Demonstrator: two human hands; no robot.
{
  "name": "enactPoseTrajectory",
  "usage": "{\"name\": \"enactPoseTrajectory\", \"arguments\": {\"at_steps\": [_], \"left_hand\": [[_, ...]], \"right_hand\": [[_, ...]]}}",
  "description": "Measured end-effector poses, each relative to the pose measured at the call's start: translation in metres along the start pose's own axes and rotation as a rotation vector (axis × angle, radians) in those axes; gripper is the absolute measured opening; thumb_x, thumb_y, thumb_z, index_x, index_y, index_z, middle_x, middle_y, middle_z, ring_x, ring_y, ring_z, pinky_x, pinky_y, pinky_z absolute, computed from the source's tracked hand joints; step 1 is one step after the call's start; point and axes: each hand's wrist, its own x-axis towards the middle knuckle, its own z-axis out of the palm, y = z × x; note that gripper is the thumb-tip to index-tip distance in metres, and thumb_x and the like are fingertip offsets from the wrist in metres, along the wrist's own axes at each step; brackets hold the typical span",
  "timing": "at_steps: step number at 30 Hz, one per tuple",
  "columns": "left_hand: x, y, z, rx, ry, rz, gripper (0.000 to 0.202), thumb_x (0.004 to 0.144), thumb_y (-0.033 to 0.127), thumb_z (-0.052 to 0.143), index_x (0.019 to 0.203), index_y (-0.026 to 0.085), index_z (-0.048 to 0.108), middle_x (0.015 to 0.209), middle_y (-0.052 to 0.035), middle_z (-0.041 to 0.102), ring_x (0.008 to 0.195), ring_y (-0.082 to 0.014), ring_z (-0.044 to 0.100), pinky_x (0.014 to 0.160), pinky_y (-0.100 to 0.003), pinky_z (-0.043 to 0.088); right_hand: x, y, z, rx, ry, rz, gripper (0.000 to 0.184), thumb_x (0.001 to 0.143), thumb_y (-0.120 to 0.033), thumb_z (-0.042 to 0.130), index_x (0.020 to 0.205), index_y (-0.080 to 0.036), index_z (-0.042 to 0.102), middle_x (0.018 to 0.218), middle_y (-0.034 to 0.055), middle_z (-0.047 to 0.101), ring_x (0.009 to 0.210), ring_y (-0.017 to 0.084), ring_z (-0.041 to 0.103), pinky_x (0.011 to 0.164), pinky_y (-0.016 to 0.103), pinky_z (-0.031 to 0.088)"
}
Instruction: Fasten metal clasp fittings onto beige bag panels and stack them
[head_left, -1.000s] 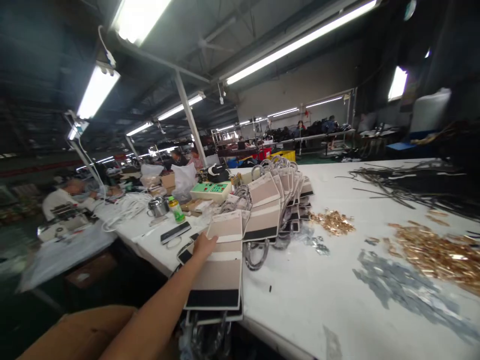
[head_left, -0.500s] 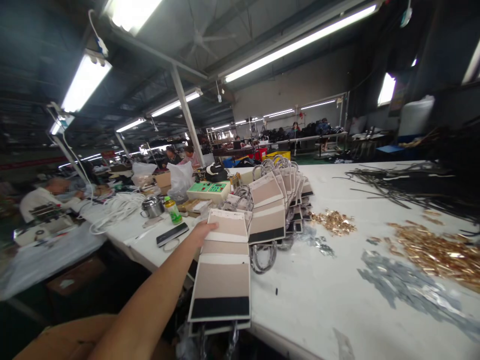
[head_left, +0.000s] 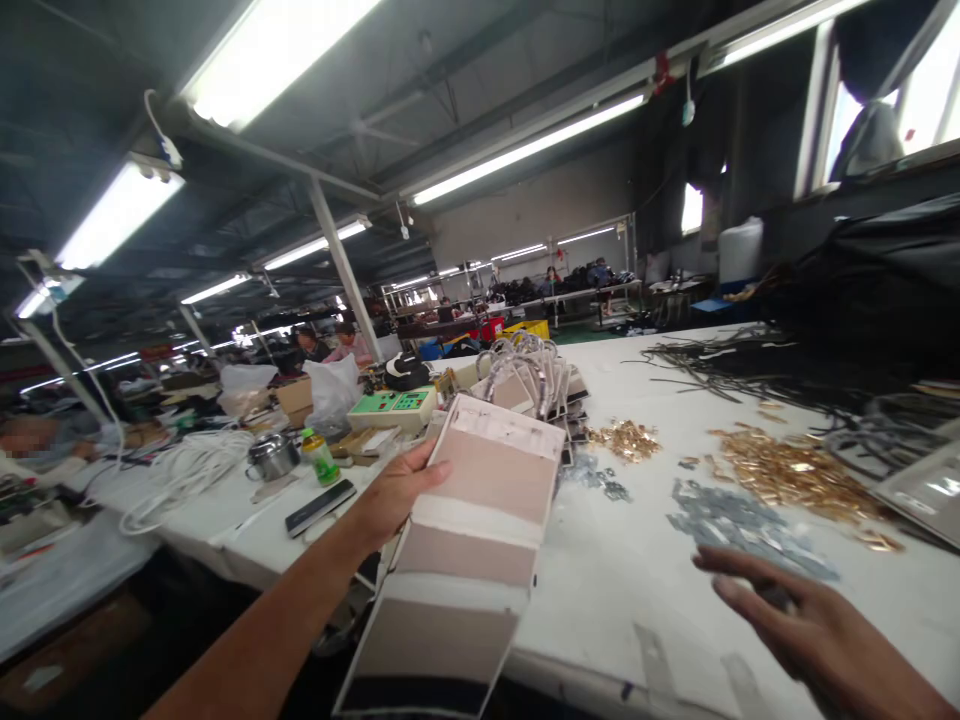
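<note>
My left hand (head_left: 409,487) is closed on the left edge of a beige bag panel (head_left: 469,550), thumb on top. The panel has pale cross strips and a black band at its lower end, and it tilts over the table's front edge. Behind it stands a stack of similar bag panels (head_left: 517,385) with plastic-wrapped handles, partly hidden. My right hand (head_left: 802,625) hovers low on the right, fingers stretched and apart, near a spread of flat grey metal plates (head_left: 739,520). A small dark spot shows between its fingers; what it is I cannot make out.
Gold metal pieces lie in a large pile (head_left: 795,475) and a smaller one (head_left: 626,438) on the white table (head_left: 600,560). Black strips (head_left: 720,360) cover the back right. A phone (head_left: 320,507), a bottle (head_left: 321,460), a metal cup (head_left: 274,457) and a green control box (head_left: 394,405) stand left.
My left hand has raised the panel nearer and tilted it, away from the stack. My right hand has come into view at the lower right. The view has turned right.
</note>
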Motion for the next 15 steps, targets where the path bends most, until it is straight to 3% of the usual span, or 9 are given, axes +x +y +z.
{"name": "enactPoseTrajectory", "arguments": {"at_steps": [2,3,5,8,11,13,15], "left_hand": [[-0.017,0.008,0.032,-0.012,-0.170,-0.066,0.067,0.086,0.041,0.084,0.146,0.020,0.063,0.117,-0.0102,0.080,0.094,-0.0264,0.077,0.083,-0.032,0.058],[-0.025,0.009,0.047,-0.017,-0.264,-0.106,0.062,0.088,0.039,0.082,0.144,0.020,0.065,0.116,-0.0099,0.080,0.095,-0.0259,0.077,0.084,-0.032,0.057],[-0.039,0.005,0.075,-0.042,-0.427,-0.167,0.053,0.090,0.037,0.080,0.139,0.020,0.069,0.114,-0.0092,0.079,0.100,-0.0257,0.076,0.090,-0.033,0.056],[-0.051,-0.019,0.111,-0.128,-0.537,-0.237,0.046,0.089,0.035,0.080,0.131,0.019,0.073,0.108,-0.0086,0.079,0.100,-0.0250,0.075,0.092,-0.034,0.054],[-0.055,-0.061,0.140,-0.229,-0.547,-0.351,0.041,0.082,0.033,0.082,0.119,0.018,0.075,0.104,-0.0084,0.077,0.089,-0.0228,0.074,0.082,-0.031,0.053],[-0.053,-0.088,0.158,-0.271,-0.556,-0.390,0.040,0.081,0.033,0.082,0.117,0.018,0.075,0.107,-0.0087,0.076,0.094,-0.0237,0.074,0.087,-0.032,0.053],[-0.049,-0.109,0.173,-0.282,-0.605,-0.376,0.046,0.082,0.035,0.082,0.125,0.021,0.072,0.118,-0.0093,0.076,0.107,-0.0256,0.072,0.098,-0.036,0.050]], "right_hand": [[-0.010,-0.041,-0.001,0.166,-0.121,-0.063,0.091,0.081,-0.080,0.072,0.152,-0.024,0.062,0.056,-0.0022,0.054,0.047,0.019,0.048,0.045,0.031,0.044],[-0.014,-0.054,-0.002,0.247,-0.185,-0.118,0.096,0.082,-0.083,0.068,0.157,-0.024,0.056,0.058,-0.0031,0.053,0.049,0.019,0.047,0.046,0.030,0.043],[-0.026,-0.065,-0.004,0.330,-0.267,-0.197,0.099,0.075,-0.084,0.075,0.151,-0.022,0.062,0.069,0.0013,0.063,0.061,0.022,0.057,0.056,0.033,0.052],[-0.051,-0.048,-0.005,0.369,-0.363,-0.123,0.085,0.068,-0.078,0.085,0.128,-0.019,0.077,0.099,0.0116,0.077,0.088,0.032,0.071,0.078,0.041,0.060],[-0.086,-0.013,-0.003,0.348,-0.459,0.012,0.070,0.077,-0.073,0.082,0.119,-0.017,0.080,0.107,0.0119,0.079,0.098,0.034,0.072,0.085,0.040,0.058],[-0.111,0.009,0.000,0.347,-0.405,0.109,0.068,0.077,-0.073,0.082,0.114,-0.016,0.081,0.105,0.0111,0.080,0.100,0.034,0.073,0.088,0.039,0.058],[-0.135,0.028,0.003,0.349,-0.268,0.214,0.070,0.074,-0.077,0.082,0.108,-0.016,0.082,0.103,0.0106,0.080,0.100,0.034,0.073,0.087,0.038,0.059]]}}
